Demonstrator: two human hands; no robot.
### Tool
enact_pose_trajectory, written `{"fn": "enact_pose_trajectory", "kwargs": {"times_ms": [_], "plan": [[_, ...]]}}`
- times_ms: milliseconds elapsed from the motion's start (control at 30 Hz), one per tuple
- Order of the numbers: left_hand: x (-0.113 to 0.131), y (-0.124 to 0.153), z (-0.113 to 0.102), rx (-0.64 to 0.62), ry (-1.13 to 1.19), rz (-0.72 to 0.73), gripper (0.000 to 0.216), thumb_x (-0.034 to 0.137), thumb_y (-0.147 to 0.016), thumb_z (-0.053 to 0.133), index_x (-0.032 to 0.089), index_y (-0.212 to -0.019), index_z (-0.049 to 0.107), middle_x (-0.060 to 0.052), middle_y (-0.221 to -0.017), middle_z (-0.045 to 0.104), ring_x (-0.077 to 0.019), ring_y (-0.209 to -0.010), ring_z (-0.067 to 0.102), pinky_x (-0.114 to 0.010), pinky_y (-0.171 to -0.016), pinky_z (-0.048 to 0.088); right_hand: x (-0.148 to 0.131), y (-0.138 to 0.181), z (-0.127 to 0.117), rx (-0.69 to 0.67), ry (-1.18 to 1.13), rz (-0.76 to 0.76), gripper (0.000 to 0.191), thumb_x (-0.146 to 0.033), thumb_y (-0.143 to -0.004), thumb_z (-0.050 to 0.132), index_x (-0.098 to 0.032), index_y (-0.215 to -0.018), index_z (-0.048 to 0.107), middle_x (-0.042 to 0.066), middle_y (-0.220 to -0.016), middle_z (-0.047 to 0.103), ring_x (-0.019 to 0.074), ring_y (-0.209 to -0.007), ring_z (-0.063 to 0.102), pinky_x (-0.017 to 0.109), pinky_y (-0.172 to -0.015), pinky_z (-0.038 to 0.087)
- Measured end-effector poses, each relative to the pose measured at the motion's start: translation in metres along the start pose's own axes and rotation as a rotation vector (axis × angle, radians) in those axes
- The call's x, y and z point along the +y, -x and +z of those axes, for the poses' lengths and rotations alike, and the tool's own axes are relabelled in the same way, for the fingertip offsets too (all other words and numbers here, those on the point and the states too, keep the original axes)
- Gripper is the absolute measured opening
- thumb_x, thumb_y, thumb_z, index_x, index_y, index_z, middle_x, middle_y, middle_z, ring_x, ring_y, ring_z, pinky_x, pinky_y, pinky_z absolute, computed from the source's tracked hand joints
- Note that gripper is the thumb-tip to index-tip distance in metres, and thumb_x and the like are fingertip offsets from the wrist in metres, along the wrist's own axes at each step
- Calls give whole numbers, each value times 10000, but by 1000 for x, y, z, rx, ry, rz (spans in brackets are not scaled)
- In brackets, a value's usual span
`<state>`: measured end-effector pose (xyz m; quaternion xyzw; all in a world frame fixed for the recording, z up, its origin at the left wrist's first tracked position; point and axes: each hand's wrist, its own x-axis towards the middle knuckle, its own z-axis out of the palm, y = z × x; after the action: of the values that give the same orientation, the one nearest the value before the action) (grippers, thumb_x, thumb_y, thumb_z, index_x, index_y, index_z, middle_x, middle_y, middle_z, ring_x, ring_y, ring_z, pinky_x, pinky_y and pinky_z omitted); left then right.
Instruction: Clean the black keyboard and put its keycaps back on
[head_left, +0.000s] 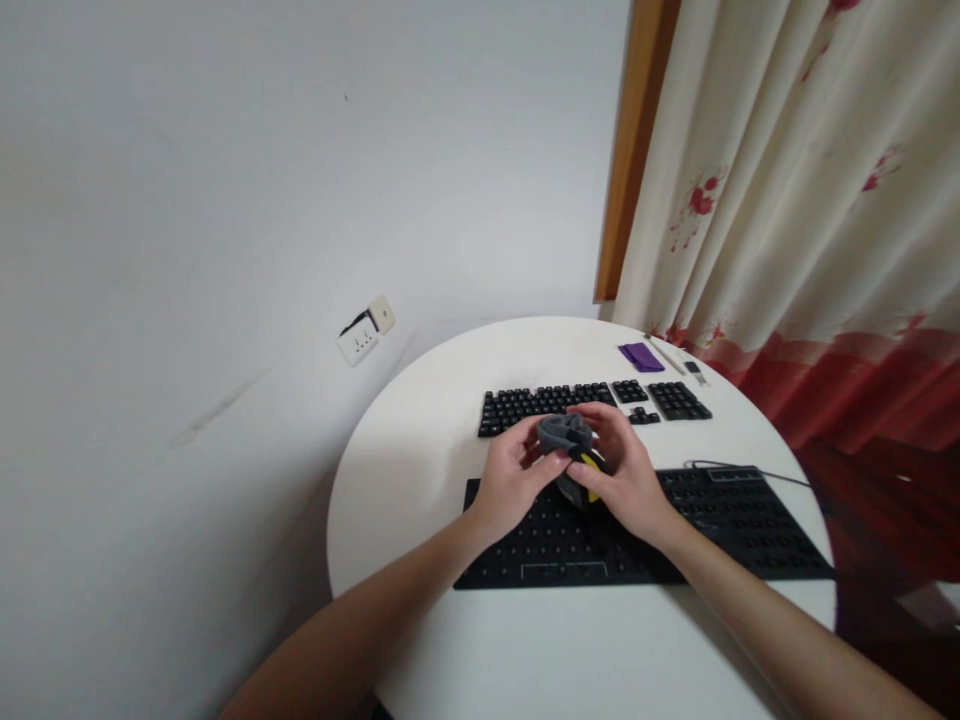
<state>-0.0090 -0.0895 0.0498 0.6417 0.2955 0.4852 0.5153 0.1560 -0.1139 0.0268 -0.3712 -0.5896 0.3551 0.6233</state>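
Both hands hold a rolled, soft grey fabric bundle with a black and yellow part (566, 432) over the keyboard base; its exact kind is unclear. My left hand (516, 470) is curled around its left side, thumb across the front. From the right, my right hand (624, 470) grips it, with the thumb near the yellow patch. Beneath them lies a black keyboard base (562, 545) with its keycaps off, partly covered by the hands. Behind it, loose black keycaps (551, 398) are laid out in keyboard order, and a separate number pad block (679, 400) sits at their right.
Toward the back right of the round white table (397, 450) are a folded purple cloth (641, 357), a thin brush-like stick (665, 353) and a small tool (696, 373). A cable (772, 475) leaves the base's rear. A wall and a curtain (787, 200) stand behind.
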Motion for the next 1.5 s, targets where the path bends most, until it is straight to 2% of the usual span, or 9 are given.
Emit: {"fn": "enact_pose_trajectory", "kwargs": {"times_ms": [67, 167, 300, 500, 667, 900, 1167, 1300, 1500], "plan": [[2, 0, -1, -28, -112, 94, 283, 327, -844, 713, 201, -1097, 707, -87, -1114, 656, -250, -1067, 606, -364, -966, 471, -1, 2, 1, -78, -27, 40, 482, -324, -789, 781, -275, -1240, 620, 64, -1254, 662, 250, -1141, 612, 404, -1013, 468], [1, -9, -12, -19, -273, 204, 290, 364, -831, 737, 201, -1072, 734, -91, -1119, 603, -238, -1066, 564, -338, -956, 451, 0, 3, 0, -18, 9, 80, 364, -334, -797, 766, -249, -1147, 711, 48, -1163, 726, 267, -1076, 649, 411, -984, 489], [-2, -32, -49, -25, -247, 130, 395, 430, -949, 567, 180, -1246, 645, -54, -876, 632, -159, -794, 578, -266, -733, 468, -1, 2, -5, 145, 131, 102, 339, -358, -798, 745, -225, -1109, 746, 42, -1092, 753, 284, -999, 667, 418, -925, 512], [8, -45, -110, -215, -610, -26, 275, 389, -906, 588, 163, -886, 743, -47, -750, 709, -162, -725, 620, -264, -703, 466, -12, 3, -15, 274, 324, -34, 308, -345, -830, 698, -248, -1118, 750, 38, -1107, 739, 301, -1041, 647, 421, -953, 493], [-3, -44, -141, -453, -731, -313, 287, 416, -839, 635, 154, -799, 745, -49, -718, 726, -119, -499, 567, -227, -492, 392, -4, 3, -10, 131, 378, -30, 554, -321, -795, 747, -284, -1337, 638, 56, -1239, 702, 315, -1147, 616, 463, -1027, 450], [-29, -47, -165, -714, -567, -566, 197, 372, -735, 732, 180, -771, 758, -37, -662, 722, -148, -530, 639, -224, -531, 459, -2, 0, 4, -266, 664, -210, 505, -292, -942, 585, -284, -1443, 523, 94, -1304, 641, 278, -1158, 595, 467, -1004, 456], [-42, -50, -167, -811, -531, -556, 170, 324, -715, 683, 186, -744, 778, -41, -641, 724, -123, -439, 548, -214, -452, 414, -11, -14, 59, -697, 995, -313, 338, -257, -963, 569, -221, -1295, 624, 87, -1060, 712, 232, -983, 631, 361, -851, 433], [-49, -50, -170, -824, -511, -628, 203, 332, -715, 654, 180, -768, 778, -53, -634, 723, -123, -403, 522, -219, -409, 365, -7, -16, 82, -775, 1165, -313, 298, -243, -931, 609, -220, -1224, 654, 83, -983, 687, 248, -954, 610, 356, -805, 403], [-52, -50, -169, -819, -545, -667, 248, 353, -718, 656, 192, -850, 791, -53, -645, 721, -126, -419, 549, -209, -394, 294, -1, -13, 84, -760, 1188, -291, 329, -275, -950, 585, -236, -1274, 624, 92, -1040, 663, 265, -996, 583, 377, -823, 400]]}}
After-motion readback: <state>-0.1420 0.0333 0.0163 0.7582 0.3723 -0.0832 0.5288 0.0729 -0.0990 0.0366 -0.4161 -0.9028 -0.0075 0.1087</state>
